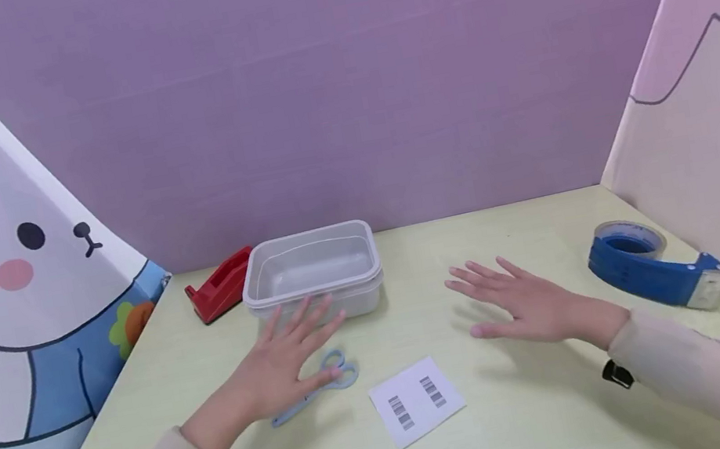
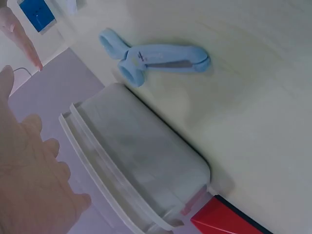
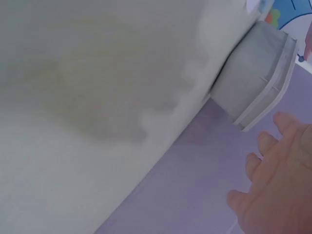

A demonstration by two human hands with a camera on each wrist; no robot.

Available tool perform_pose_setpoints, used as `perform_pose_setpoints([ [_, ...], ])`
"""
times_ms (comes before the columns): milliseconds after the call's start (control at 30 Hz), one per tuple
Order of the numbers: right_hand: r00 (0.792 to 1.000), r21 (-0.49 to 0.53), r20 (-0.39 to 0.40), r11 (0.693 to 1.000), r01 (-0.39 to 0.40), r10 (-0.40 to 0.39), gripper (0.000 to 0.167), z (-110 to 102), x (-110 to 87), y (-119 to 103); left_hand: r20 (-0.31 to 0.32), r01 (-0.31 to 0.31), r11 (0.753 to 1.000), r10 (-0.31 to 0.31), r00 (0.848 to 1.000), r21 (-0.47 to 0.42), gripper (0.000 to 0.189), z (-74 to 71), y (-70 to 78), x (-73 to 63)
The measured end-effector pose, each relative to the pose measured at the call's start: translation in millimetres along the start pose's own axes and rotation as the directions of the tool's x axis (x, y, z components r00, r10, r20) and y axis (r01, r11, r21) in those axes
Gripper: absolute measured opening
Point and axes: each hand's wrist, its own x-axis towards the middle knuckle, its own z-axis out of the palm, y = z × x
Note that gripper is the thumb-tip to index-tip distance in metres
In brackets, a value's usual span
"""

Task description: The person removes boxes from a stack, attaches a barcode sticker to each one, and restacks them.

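Observation:
My left hand [image 1: 284,368] hovers with spread fingers above the light blue scissors [image 1: 329,380], partly covering them in the head view. In the left wrist view the scissors [image 2: 156,58] lie whole on the table, their blades covered in blue. Behind that hand stands a translucent plastic container [image 1: 309,265], which seems to be stacked in another. Fingers spread too, my right hand [image 1: 523,304] is held over the table to the right and touches nothing. Between and below the hands lies a white sheet [image 1: 417,402] with two printed barcodes.
A red tape dispenser [image 1: 222,286] stands left of the container, close against it. At the far right sits a blue tape dispenser [image 1: 654,271] with a roll of clear tape. A purple backdrop [image 1: 381,94] rises behind the pale yellow table [image 1: 507,422].

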Motion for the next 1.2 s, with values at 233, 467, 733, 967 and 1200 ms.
perform_pose_setpoints([
  [233, 0.999, 0.026, -0.037, 0.999, -0.026, 0.027, 0.079, -13.7, 15.8, -4.2, -0.003, 0.021, 0.999, -0.021, 1.000, -0.034, 0.075, -8.4, -5.7, 2.5],
  [467, 0.997, 0.049, -0.060, 0.998, -0.047, 0.050, 0.083, -21.6, 26.1, -8.4, -0.023, 0.058, 0.992, -0.061, 0.998, -0.108, 0.081, -16.5, -12.4, 5.7],
  [733, 0.989, 0.179, -0.094, 0.979, -0.093, 0.112, 0.087, -22.9, 43.8, -12.6, -0.038, 0.169, 0.958, -0.182, 0.982, -0.232, 0.095, -21.1, -30.8, 10.7],
  [967, 0.984, 0.294, -0.132, 0.952, -0.078, 0.122, 0.082, -23.8, 68.8, -15.5, -0.077, 0.241, 0.880, -0.296, 0.952, -0.408, 0.101, -15.2, -54.2, 10.3],
  [1200, 0.977, 0.426, -0.152, 0.902, -0.070, 0.147, 0.081, -20.9, 91.7, -18.3, -0.084, 0.327, 0.803, -0.420, 0.903, -0.498, 0.109, -11.6, -77.8, 12.0],
])
